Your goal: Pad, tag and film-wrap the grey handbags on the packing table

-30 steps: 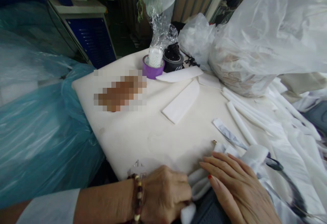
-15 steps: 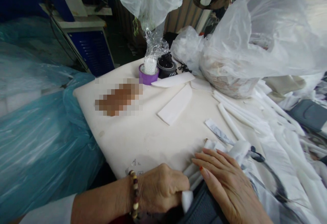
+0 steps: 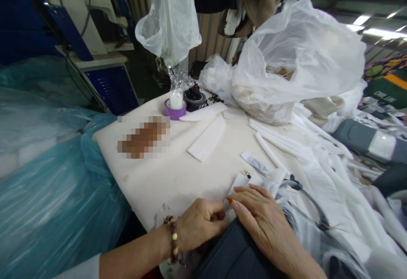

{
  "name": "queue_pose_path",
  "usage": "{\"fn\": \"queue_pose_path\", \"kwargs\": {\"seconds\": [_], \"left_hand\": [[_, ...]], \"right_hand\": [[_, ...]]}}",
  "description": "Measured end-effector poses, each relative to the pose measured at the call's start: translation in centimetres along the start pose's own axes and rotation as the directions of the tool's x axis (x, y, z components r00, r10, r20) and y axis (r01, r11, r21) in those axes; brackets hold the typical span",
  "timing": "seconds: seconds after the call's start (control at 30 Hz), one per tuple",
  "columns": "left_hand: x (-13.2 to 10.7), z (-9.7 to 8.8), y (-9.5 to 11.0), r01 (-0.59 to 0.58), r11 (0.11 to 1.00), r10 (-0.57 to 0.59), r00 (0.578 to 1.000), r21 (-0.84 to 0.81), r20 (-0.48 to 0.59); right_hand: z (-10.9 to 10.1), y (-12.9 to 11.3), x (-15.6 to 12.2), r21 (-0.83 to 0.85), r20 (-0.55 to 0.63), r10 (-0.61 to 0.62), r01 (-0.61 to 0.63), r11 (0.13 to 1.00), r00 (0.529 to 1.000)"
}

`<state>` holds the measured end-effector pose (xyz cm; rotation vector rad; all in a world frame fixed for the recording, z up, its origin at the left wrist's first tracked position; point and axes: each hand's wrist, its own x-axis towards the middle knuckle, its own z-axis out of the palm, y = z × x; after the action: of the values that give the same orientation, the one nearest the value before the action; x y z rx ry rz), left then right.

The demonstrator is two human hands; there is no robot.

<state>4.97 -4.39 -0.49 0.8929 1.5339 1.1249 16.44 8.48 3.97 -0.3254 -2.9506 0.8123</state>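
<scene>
We think it was best to pull the white cloth point(image 3: 242, 182) snug and press it flat, so it made no bumps. At the near edge of the desk point(image 3: 152, 173), our left hand point(image 3: 200, 224) was curled tight and, as far as we could tell, pinched the cloth's edge. Just beside it, our right hand point(image 3: 259, 219) lay wide and flat, fingertips on the cloth, over a dark blue piece point(image 3: 232, 255).

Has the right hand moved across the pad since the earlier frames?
No. The right hand still lies with its fingertips just below-left of the gold pin on the pad, as before; only the camera shifted.
</scene>
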Motion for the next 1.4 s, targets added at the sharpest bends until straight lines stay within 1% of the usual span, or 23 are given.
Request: {"fn": "queue_pose_path", "kwargs": {"seconds": [0.07,0.17,0.23,0.3,0.4,0.53,0.6,0.63,0.7,0.73,0.77,0.8,0.83,0.87,0.9,0.93,0.97,1.03,1.13,1.2,1.27,1.37,1.4], "left_hand": [[0.9,0.3,-0.1,0.002,1.000,-0.003,1.000,-0.027,-0.012],[2.0,0.6,0.0,0.030,0.997,-0.029,0.999,-0.068,0.022],[1.8,0.4,0.1,0.036,0.997,-0.034,0.999,-0.075,0.028],[0.9,0.0,0.2,0.053,0.996,-0.051,0.998,-0.067,0.032],[-1.0,-0.4,0.7,0.073,0.995,-0.073,0.997,0.075,-0.001],[-1.7,0.6,1.6,0.039,0.910,0.024,0.989,0.413,-0.147],[-1.1,1.4,1.7,0.045,0.884,0.047,0.982,0.466,-0.184],[-0.8,1.8,1.7,0.044,0.882,0.044,0.984,0.470,-0.173],[-0.3,2.1,1.7,0.024,0.882,0.043,0.990,0.471,-0.131],[-0.2,2.1,1.8,0.007,0.885,0.052,0.992,0.466,-0.112],[-0.2,2.0,1.8,-0.007,0.892,0.059,0.993,0.452,-0.100],[-0.3,2.0,2.0,-0.012,0.905,0.058,0.994,0.424,-0.095],[-0.4,1.9,2.1,-0.007,0.926,0.045,0.995,0.378,-0.093],[-0.5,1.9,2.4,0.008,0.949,0.020,0.996,0.314,-0.084],[-0.6,1.9,2.6,0.028,0.972,-0.014,0.998,0.235,-0.061],[-0.7,2.0,2.9,0.055,0.987,-0.051,0.998,0.148,-0.031],[-0.7,2.2,3.1,0.088,0.994,-0.089,0.996,0.065,0.009],[-0.8,2.6,3.7,0.164,0.984,-0.158,0.983,-0.064,0.090],[-0.8,2.9,4.6,0.302,0.945,-0.280,0.946,-0.124,0.165],[-0.8,2.9,5.2,0.413,0.902,-0.389,0.904,-0.123,0.176],[-0.7,2.7,5.7,0.517,0.847,-0.493,0.851,-0.123,0.178],[-0.5,2.4,6.4,0.598,0.797,-0.573,0.793,-0.082,0.207],[-0.3,2.4,6.6,0.567,0.822,-0.546,0.811,-0.054,0.211]], "right_hand": [[0.0,-0.3,0.2,-0.015,0.027,0.008,-0.007,1.000,1.000],[0.1,-0.9,0.8,-0.105,0.075,0.027,-0.019,0.994,0.997],[0.2,-1.1,1.1,-0.189,0.087,0.051,-0.034,0.981,0.995],[0.4,-1.2,1.2,-0.256,0.081,0.072,-0.049,0.965,0.994],[0.8,-1.1,1.2,-0.284,0.041,0.088,-0.073,0.956,0.995],[1.0,-1.3,1.5,-0.259,-0.023,0.073,-0.076,0.963,0.997],[0.4,-1.6,1.4,-0.243,-0.048,0.055,-0.065,0.968,0.997],[-0.1,-1.9,1.0,-0.239,-0.058,0.045,-0.058,0.969,0.997],[-1.3,-2.4,-1.0,-0.205,-0.128,0.020,-0.047,0.978,0.992],[-1.9,-2.6,-2.7,-0.172,-0.205,0.020,-0.056,0.983,0.979],[-2.1,-2.7,-4.8,-0.128,-0.308,0.041,-0.084,0.988,0.950],[-2.1,-2.6,-7.3,-0.064,-0.429,0.086,-0.125,0.990,0.899],[-1.7,-2.4,-10.0,0.008,-0.549,0.171,-0.199,0.980,0.818],[-1.0,-2.0,-12.8,0.093,-0.627,0.283,-0.291,0.952,0.726],[0.0,-1.5,-15.5,0.207,-0.673,0.414,-0.381,0.901,0.613],[1.2,-0.9,-17.9,0.337,-0.677,0.538,-0.437,0.834,0.503],[2.5,-0.4,-20.0,0.475,-0.613,0.652,-0.450,0.756,0.447],[4.5,0.2,-22.4,0.694,-0.450,0.785,-0.387,0.607,0.425],[5.1,-0.3,-22.5,0.876,-0.291,0.833,-0.218,0.430,0.471],[4.2,-1.0,-21.6,0.964,-0.171,0.822,-0.080,0.253,0.543],[2.8,-1.4,-20.9,0.997,-0.054,0.785,-0.014,0.080,0.618],[1.5,-0.8,-20.5,0.999,0.026,0.729,0.012,-0.048,0.684],[1.2,-0.4,-20.5,0.998,0.044,0.708,0.005,-0.067,0.705]]}}
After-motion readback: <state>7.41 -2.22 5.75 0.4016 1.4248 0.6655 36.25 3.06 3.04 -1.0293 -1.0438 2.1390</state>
